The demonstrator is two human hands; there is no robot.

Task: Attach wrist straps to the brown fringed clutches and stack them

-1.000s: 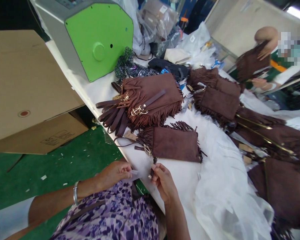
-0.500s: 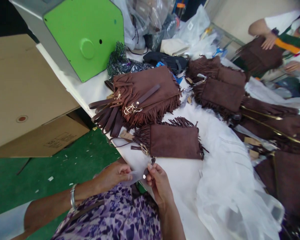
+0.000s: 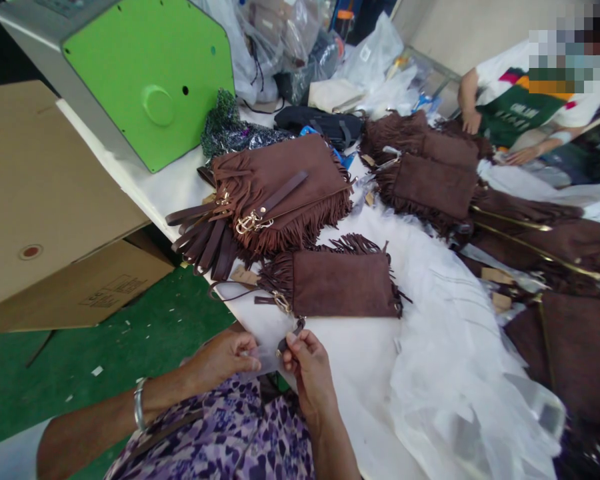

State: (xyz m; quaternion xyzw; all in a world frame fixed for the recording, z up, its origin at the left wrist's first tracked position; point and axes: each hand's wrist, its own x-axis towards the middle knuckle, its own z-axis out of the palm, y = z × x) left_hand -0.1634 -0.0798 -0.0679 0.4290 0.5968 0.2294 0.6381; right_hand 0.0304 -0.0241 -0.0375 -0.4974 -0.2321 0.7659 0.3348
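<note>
A brown fringed pouch (image 3: 343,283) lies flat on the white table, its gold clasp (image 3: 281,301) at the left corner. At its near edge, my right hand (image 3: 307,363) pinches a small dark leather zipper pull (image 3: 283,345) with a shiny metal end. My left hand (image 3: 237,353) is closed on a small clear plastic bag (image 3: 266,360), which reaches toward the pull. Part of the plastic is hidden by the fingers. Beyond the pouch rests a stack of brown fringed bags (image 3: 285,180) with straps and gold clips.
A green-sided machine (image 3: 155,87) stands at back left, beside a cardboard box (image 3: 50,200). White plastic sheeting (image 3: 455,360) covers the table's right part, with more brown bags (image 3: 580,353) past it. A co-worker (image 3: 525,107) is across the table.
My hands keep nearly the same hold, with the zipper pull tilted slightly differently. The whole view has shifted a little. The co-worker's brown bag has been lowered from the hands.
</note>
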